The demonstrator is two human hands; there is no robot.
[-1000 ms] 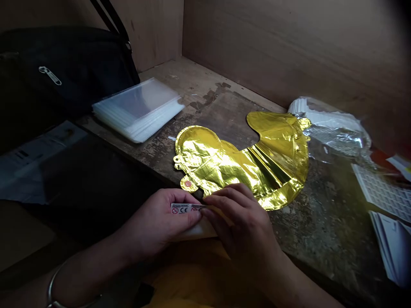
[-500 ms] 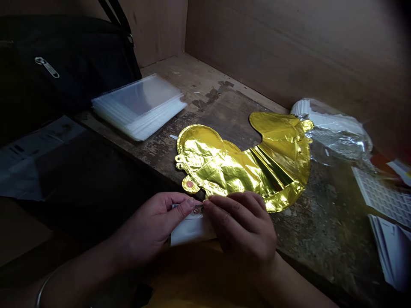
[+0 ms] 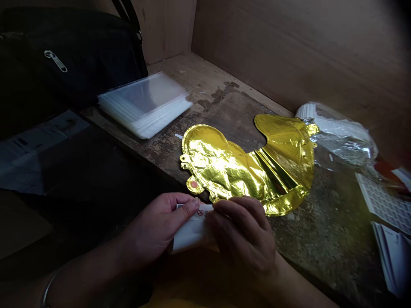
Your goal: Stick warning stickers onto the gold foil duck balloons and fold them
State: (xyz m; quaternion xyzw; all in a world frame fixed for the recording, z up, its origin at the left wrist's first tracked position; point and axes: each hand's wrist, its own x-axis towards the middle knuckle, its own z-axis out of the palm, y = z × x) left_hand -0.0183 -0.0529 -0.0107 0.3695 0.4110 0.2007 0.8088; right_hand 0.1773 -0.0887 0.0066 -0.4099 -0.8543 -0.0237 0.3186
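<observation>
My left hand [image 3: 154, 226] and right hand [image 3: 240, 233] pinch a white printed slip [image 3: 192, 231], fingers closed on it. The gold foil balloon [image 3: 237, 171] lies flat, clear plastic bags [image 3: 144, 107] stacked up beyond.

**Printed white slip [image 3: 192, 233] and gold foil balloon [image 3: 239, 167]**
The left hand [image 3: 154, 229] and right hand [image 3: 240, 233] pinch the slip — the flat, creased balloon curves just beyond them.
</observation>
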